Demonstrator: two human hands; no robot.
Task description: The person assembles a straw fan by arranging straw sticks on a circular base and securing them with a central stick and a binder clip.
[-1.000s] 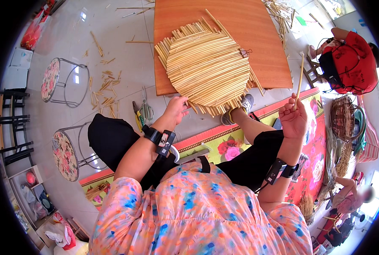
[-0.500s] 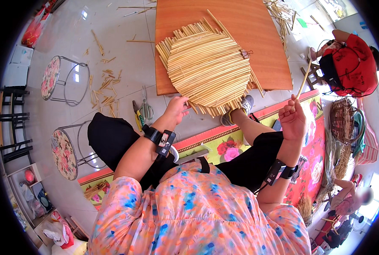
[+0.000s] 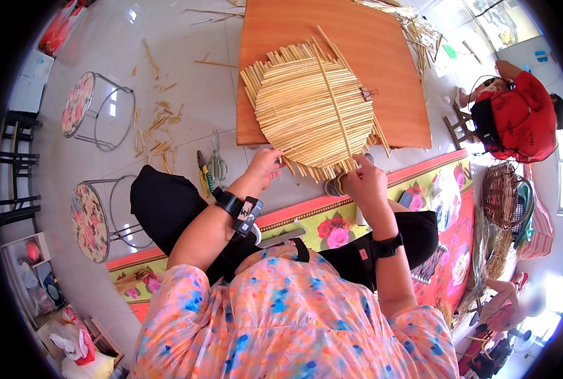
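A round panel of straw stalks (image 3: 313, 114) lies on the table and overhangs its front edge, its layers crossing and stalk ends sticking out around the rim. My left hand (image 3: 265, 167) has its fingers curled at the panel's lower left edge, pinching the rim, though the fingertips are partly hidden. One long straw stalk (image 3: 334, 95) slants across the top of the panel. Its near end is pinched in my right hand (image 3: 365, 183), at the panel's lower right edge. On the panel's right side sits a binder clip (image 3: 368, 95).
The orange wooden table (image 3: 395, 95) stands ahead. Scissors (image 3: 216, 165) and a pair of yellow-green-handled pliers (image 3: 205, 174) lie near my left knee. Cut straw pieces (image 3: 161, 120) litter the floor beside two flowered stools (image 3: 79, 104). A person in red (image 3: 524, 120) sits at the right.
My right hand has come leftward and down from out at the right, bringing the upright stalk across the panel. My left hand stays at the rim.
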